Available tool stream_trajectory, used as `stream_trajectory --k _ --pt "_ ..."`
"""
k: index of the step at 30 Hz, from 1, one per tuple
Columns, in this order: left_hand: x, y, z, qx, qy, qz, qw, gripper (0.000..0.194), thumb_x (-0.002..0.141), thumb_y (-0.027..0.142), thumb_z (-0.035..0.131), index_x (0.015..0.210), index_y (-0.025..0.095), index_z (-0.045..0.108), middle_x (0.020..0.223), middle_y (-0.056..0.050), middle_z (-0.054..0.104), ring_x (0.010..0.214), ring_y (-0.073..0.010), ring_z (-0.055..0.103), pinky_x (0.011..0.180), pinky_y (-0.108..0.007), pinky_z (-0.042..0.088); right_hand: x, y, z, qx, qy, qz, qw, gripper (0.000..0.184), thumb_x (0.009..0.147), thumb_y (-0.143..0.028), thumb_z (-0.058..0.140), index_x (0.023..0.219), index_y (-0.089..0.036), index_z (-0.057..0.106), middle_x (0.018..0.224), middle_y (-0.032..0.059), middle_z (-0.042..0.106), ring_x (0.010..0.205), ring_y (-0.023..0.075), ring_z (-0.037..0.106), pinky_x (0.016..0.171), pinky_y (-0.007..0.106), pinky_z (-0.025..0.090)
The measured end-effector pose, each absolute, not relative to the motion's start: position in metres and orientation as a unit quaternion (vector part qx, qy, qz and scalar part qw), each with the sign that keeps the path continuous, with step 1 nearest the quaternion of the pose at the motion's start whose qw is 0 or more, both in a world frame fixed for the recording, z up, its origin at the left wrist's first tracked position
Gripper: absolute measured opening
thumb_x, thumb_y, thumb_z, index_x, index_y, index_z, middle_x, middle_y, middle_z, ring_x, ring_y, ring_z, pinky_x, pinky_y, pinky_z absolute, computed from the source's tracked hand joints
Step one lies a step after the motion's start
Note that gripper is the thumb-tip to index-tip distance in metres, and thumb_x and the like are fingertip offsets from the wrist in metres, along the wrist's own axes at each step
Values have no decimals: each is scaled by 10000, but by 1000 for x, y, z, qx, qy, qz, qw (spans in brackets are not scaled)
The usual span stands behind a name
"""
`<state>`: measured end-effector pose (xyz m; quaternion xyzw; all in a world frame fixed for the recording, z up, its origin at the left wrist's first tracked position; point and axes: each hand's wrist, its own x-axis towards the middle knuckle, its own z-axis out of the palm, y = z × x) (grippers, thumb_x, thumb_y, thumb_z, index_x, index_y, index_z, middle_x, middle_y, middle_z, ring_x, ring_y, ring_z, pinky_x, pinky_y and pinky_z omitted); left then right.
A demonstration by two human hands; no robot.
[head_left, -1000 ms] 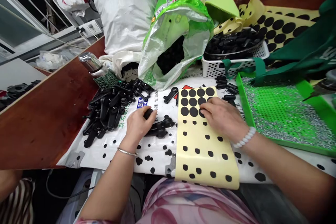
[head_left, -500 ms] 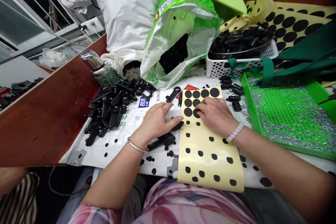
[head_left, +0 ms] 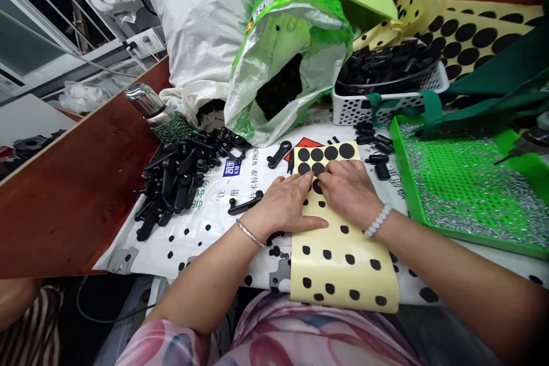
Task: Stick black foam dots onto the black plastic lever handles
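Observation:
Both my hands lie on the upper part of a cream backing sheet (head_left: 343, 274) dotted with round black rubber pads. My left hand (head_left: 283, 206) rests flat at its left edge, holding nothing I can see. My right hand (head_left: 347, 189) has its fingertips beside a black pad (head_left: 317, 186), and what they pinch is hidden. A heap of black plastic parts (head_left: 175, 183) lies on a printed white sheet (head_left: 206, 246) left of my hands. One loose black part (head_left: 244, 204) lies close to my left hand.
A green-and-white bag of black parts (head_left: 283, 28) stands behind the sheet. Back right, a white perforated basket (head_left: 386, 108) holds more. A green perforated tray of metal pieces (head_left: 472, 183) sits right. A steel flask (head_left: 148, 100) stands by the brown board (head_left: 77, 194).
My left hand has slid right, away from the black parts, and now sits on the cream sheet next to my right hand. My right hand has shifted little.

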<state>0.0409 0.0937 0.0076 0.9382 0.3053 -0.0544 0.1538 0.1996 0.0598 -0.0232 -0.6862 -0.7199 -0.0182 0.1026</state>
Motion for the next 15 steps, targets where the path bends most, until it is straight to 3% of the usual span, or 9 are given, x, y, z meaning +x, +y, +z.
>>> stream_trajectory --k 8,15 --pt "41 93 5 938 310 -41 149 978 739 621 586 1458 72 218 1494 -172 340 1364 -313 329 1115 -472 247 204 75 -23 -710 -696 -21 108 236 852 -200 484 732 -183 686 771 68 626 784 224 559 756 368 292" --pt "41 94 1 933 315 -28 173 949 737 608 595 1448 87 243 1495 -190 327 1372 -332 314 1111 -503 220 189 28 -19 -639 -757 -91 98 300 876 -111 391 721 -166 642 745 91 606 768 242 522 870 406 287"
